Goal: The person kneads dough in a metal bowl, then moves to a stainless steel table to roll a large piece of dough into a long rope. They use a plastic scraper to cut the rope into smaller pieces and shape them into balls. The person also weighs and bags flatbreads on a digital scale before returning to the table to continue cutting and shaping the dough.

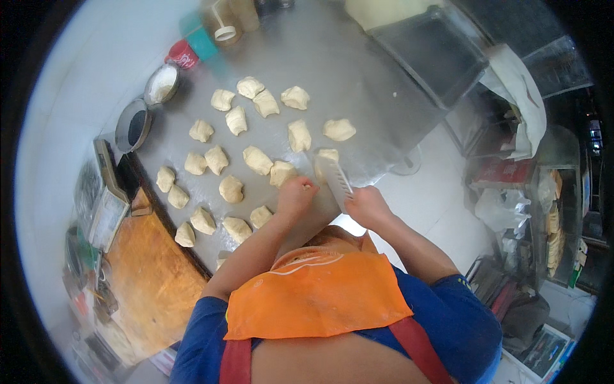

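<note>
My right hand (368,206) grips a broad-bladed metal cutter (338,185), with a row of dark marks along one side of its blade. A dough piece (328,154) lies at the blade's far end, partly covered by it. My left hand (296,197) is curled at the near side of another dough piece (283,172); something small and pale shows at its fingers, too little to name. Several more floured dough lumps, such as one at the middle (231,188) and one at the right (339,129), lie spread over the steel worktop (355,91).
Along the wall stand a metal bowl of white powder (163,85), a second bowl (133,126), a red mug (182,54) and a teal container (199,41). A dark tray (431,55) sits at the far right. An orange-brown board (148,273) adjoins the worktop's left edge.
</note>
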### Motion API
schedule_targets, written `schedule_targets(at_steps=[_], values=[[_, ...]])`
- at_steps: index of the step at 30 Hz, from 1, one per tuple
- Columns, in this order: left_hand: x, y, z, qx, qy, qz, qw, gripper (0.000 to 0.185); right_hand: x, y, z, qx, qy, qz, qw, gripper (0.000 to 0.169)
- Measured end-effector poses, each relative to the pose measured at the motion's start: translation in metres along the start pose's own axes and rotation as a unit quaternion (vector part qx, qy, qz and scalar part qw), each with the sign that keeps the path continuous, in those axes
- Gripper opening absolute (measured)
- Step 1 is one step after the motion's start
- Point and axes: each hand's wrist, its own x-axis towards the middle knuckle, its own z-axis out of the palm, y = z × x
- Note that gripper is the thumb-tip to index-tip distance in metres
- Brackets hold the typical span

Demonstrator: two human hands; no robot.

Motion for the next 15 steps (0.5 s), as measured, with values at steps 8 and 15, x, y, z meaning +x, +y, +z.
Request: schedule_targets(at_steps=[8,15], values=[[0.022,-0.010,0.037,0.037,0.112,0.073,0.990,0.012,0.062,0.001,0.013,0.039,-0.050,0.026,0.998,0.020],[0.018,0.042,-0.027,-0.233,-0.079,-0.133,0.960,0.015,0.028,0.021,-0.035,0.420,0.013,0.071,0.905,0.023]])
